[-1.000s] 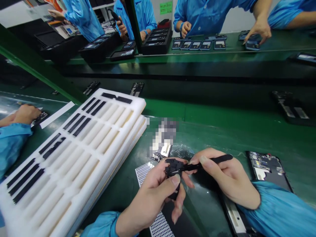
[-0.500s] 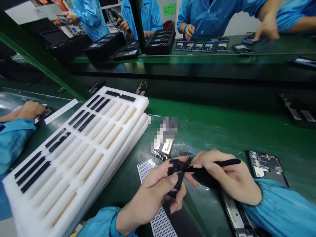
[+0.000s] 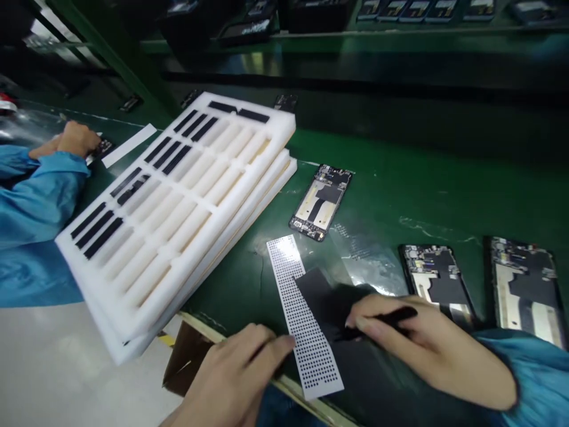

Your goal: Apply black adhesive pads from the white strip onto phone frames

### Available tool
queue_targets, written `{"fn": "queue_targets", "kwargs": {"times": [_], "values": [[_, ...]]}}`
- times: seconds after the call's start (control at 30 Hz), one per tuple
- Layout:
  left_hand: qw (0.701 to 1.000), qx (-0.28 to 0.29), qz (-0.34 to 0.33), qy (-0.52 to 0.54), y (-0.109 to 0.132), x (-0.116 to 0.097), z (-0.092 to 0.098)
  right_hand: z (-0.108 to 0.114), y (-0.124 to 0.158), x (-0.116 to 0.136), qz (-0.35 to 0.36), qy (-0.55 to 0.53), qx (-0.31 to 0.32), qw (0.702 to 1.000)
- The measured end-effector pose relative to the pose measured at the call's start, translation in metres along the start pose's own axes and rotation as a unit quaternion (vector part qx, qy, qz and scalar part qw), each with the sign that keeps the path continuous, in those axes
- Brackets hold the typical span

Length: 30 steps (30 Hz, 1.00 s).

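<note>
My right hand [image 3: 427, 350] grips slim black tweezers [image 3: 395, 317], their tips low over a dark sheet [image 3: 320, 296]. Against the left edge of a white strip with rows of black dots [image 3: 306, 332] lies my left hand [image 3: 240, 367], palm down at the table's front edge. Its thumb is stretched out and touches the strip; the other fingers are bent and their tips partly hidden. I see nothing in that hand. Beyond the strip lies an opened phone body [image 3: 320, 201] with bare boards. Two more opened phone bodies, one nearer [image 3: 438, 279] and one farther right [image 3: 524, 290], lie beyond my right hand.
Stacked white foam trays [image 3: 213, 207] with black strips in some slots fill the left side. A co-worker's hand [image 3: 77, 139] works at the far left. Clear film [image 3: 368, 270] lies on the green table. A cardboard box [image 3: 184, 359] stands below its edge.
The view has tilted down. My hands have parted: the left has moved to the dotted strip, and the small black part it held is out of sight. The tweezers have moved down to the dark sheet.
</note>
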<state>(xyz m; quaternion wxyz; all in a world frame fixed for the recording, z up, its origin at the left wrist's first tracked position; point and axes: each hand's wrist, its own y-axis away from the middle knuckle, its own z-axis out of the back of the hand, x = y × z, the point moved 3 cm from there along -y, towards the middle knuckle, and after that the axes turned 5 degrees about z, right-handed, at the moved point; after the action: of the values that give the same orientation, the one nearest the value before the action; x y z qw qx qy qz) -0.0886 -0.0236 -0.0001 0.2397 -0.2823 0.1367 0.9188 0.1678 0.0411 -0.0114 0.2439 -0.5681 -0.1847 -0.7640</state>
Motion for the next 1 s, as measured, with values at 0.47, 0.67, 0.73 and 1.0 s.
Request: {"fn": "queue_targets", "kwargs": {"times": [0.47,0.67,0.73,1.0], "values": [[0.954,0.067,-0.114,-0.268,0.040,-0.025,-0.047,-0.045,0.040,0.002,0.096,0.008,0.077,0.992],[0.950,0.032,-0.123,-0.284,0.043,-0.023,-0.056,-0.046,0.040,0.004,0.097,0.009,0.099,0.990],[0.950,0.047,-0.113,-0.288,0.043,-0.024,-0.055,-0.048,0.042,0.005,0.095,0.014,0.107,0.990],[0.957,0.052,-0.096,-0.267,0.042,-0.027,-0.054,-0.042,0.036,0.009,0.092,0.052,0.108,0.989]]}}
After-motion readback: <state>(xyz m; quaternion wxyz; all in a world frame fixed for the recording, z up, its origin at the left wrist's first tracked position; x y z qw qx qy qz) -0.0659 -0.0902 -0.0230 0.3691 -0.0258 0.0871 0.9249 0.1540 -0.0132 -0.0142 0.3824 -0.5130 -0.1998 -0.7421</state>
